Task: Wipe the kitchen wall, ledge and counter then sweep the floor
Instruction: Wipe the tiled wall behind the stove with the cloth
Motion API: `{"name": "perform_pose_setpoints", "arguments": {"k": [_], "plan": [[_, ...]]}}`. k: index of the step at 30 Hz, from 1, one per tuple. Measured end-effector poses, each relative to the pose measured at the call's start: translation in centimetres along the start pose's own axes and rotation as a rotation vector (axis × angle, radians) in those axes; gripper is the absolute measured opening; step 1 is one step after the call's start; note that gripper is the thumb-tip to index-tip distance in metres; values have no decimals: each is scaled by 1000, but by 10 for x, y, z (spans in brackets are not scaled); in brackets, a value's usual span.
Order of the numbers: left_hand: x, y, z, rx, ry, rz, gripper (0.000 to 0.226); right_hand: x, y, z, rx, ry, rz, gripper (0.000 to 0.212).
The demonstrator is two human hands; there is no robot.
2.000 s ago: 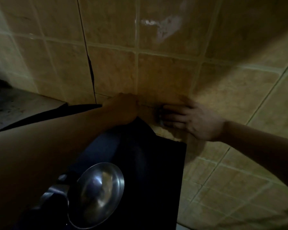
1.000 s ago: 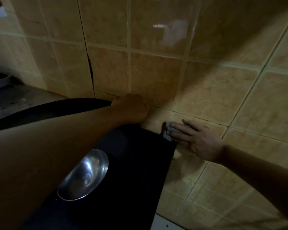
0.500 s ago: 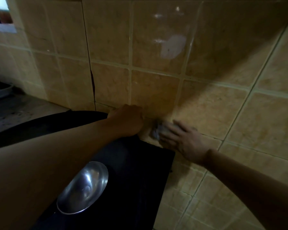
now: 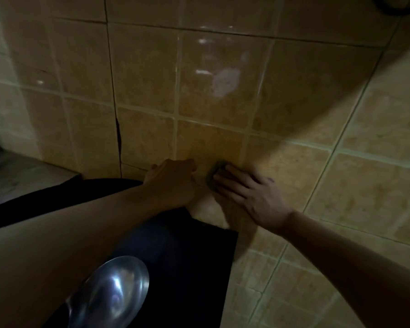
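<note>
Cloth (image 4: 214, 174) has shifted up the wall (image 4: 223, 91). Right hand (image 4: 249, 192) presses it flat, fingers straight, to scrub low tile. Left hand (image 4: 171, 181) braces beside it, fingers curled, grip unclear.

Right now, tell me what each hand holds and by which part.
The right hand presses a small grey cloth flat against the tiled wall, fingers straight over its top. The left hand rests curled against the wall; whether it holds anything cannot be told.

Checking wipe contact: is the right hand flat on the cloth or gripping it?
Flat: right hand presses the cloth against the wall tile with straight fingers.
</note>
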State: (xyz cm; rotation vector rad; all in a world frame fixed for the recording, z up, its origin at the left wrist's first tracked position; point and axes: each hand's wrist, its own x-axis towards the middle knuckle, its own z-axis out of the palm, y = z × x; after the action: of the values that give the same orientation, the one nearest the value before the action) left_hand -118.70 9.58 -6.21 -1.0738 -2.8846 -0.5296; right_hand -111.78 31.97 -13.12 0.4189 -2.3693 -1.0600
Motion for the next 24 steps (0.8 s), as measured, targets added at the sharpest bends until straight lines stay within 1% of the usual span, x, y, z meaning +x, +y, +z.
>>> {"name": "perform_pose_setpoints", "arguments": {"k": [2,4,7,9,11,13,16,18,19,20,24], "plan": [[-2,5,-3,-37,-12,15,39,-17,15,-5,-45,-40,-54,65],[2,14,-7,-50,-5,42,40,-29,39,-18,-82,-21,-17,66],[9,33,-13,-57,34,111,41,-31,84,-59,-74,25,163,54],[12,46,-17,-72,64,147,42,-28,105,-80,-85,60,315,53],[12,57,-18,-72,97,168,44,-31,105,-83,-102,62,390,54],[9,66,-16,-59,125,182,44,-44,86,-68,-95,18,350,57],[4,74,-10,-30,159,186,44,-73,62,-45,-87,-80,108,61],[4,81,-10,-42,188,184,46,-83,71,-50,-112,-92,27,61],[5,86,-12,-58,206,176,49,-83,83,-57,-122,-75,46,60],[4,92,-15,-74,226,170,51,-81,97,-66,-121,-52,107,59],[3,119,-31,-119,352,202,52,-64,157,-107,-123,74,424,59]]}}
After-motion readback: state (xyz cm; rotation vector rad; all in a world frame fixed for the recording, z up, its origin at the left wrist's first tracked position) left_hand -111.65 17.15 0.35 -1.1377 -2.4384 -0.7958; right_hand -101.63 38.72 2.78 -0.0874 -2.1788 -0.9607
